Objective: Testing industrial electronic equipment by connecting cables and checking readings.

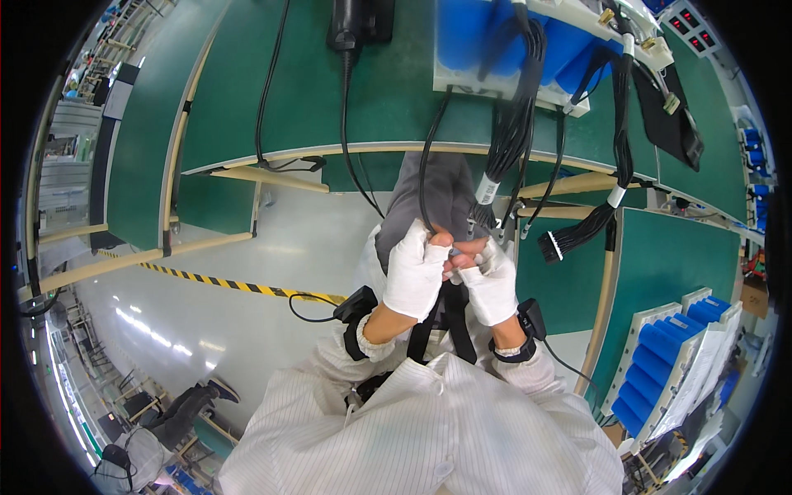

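Note:
In white fingerless gloves, both my hands meet over my lap, below the table's front edge. A thin black cable hangs from the blue-celled battery pack into the fingers of my left hand, which are closed on it. My right hand is closed too, fingertips pressed against those of the left; what they pinch is hidden. Just beyond the right hand dangles a thick black wire bundle with a white label. Farther right, a second bundle ends in a wide connector.
A black handheld tool with a cord lies on the green table. On the lower right bench stands another blue battery pack. Yellow-black tape crosses the floor at left. A person's legs show at lower left.

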{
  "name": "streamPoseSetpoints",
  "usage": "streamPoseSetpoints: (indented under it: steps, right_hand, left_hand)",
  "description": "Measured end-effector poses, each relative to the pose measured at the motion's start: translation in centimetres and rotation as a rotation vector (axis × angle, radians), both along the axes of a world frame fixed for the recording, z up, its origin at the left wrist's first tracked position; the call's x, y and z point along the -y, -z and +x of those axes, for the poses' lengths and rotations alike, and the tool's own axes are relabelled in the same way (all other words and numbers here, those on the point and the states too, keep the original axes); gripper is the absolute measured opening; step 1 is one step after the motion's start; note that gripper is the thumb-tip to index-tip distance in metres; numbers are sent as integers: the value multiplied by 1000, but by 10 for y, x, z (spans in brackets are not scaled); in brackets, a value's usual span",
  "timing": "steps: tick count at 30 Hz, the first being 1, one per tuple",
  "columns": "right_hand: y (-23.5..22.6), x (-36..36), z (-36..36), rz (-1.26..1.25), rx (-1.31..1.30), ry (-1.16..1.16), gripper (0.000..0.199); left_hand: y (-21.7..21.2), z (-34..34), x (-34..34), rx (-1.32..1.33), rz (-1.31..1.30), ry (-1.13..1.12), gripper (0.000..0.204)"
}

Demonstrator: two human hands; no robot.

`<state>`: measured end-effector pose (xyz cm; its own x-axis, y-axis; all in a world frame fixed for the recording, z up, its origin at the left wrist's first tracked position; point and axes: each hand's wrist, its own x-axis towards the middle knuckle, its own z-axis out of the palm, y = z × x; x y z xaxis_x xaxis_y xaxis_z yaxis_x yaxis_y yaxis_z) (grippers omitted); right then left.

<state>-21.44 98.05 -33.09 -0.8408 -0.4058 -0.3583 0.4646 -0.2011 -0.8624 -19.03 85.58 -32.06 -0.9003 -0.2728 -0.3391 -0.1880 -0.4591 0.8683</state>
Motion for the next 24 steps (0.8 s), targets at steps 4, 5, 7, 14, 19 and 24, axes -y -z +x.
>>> streamPoseSetpoints:
  steps: [4, 5, 7, 14, 19, 24]
  right_hand:
    - [13, 1, -13, 262, -245, -69, 13]
    - [8, 1, -19, 426, -523, -122, 12]
    - [-3, 3, -29, 616, -824, -179, 8]
    - [-16, 9, -48, 520, -842, 309, 27]
    - [-16, 26, -52, 129, -429, 294, 27]
    - [17, 54, -41, -163, -122, 98, 21]
  left_hand:
    - [17, -7, 10, 5, -362, 59, 12]
    - [27, -10, 15, -40, -671, 117, 15]
    - [45, -14, 23, -93, -542, 80, 16]
    - [51, -24, 32, -42, -285, -85, 16]
    - [71, -19, 24, -53, -776, -114, 26]
    - [159, -25, 33, -98, -499, -169, 25]
